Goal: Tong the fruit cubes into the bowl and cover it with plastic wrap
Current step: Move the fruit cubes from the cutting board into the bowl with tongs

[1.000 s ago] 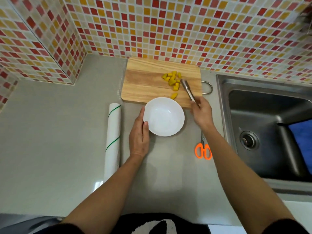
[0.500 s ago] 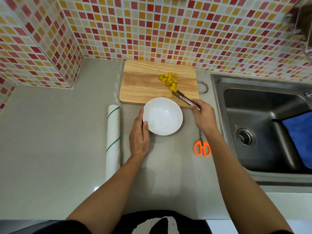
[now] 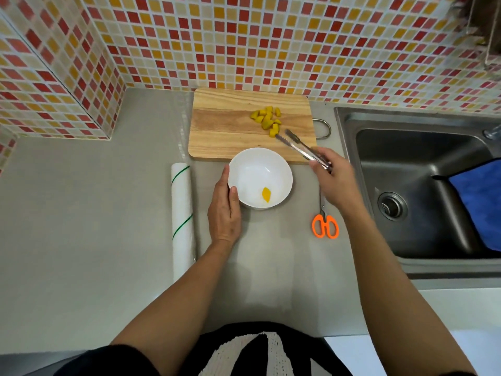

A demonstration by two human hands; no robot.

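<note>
Fingers of our left hand (image 3: 224, 210) curl against the left side of the white bowl (image 3: 282, 169), thumb on its rim, steadying it on the grey counter (image 3: 81, 213). Fingers of our right hand (image 3: 332, 180) are closed around the handle end of the metal tongs (image 3: 301, 147), whose two tips stand apart over the cutting board (image 3: 225, 126), just beside the nearest fruit cube.

Going left to right: a roll of plastic wrap (image 3: 182, 218), white with thin green lines, lies on the counter left of the bowl, running near to far. Then comes the bowl, round and glossy, with a single yellow cube (image 3: 266, 194) lying in its near right part. Beyond it, touching or just overlapping the bowl's far edge, sits the wooden board, and on its far right part a small heap of yellow fruit cubes (image 3: 267, 119), chunky and uneven, pressed close together. Right of the bowl, partly under our right wrist, lie scissors (image 3: 325, 226) with orange handles. Farthest right is the steel sink (image 3: 406, 158), holding a blue cloth (image 3: 479, 202) at its right side.
</note>
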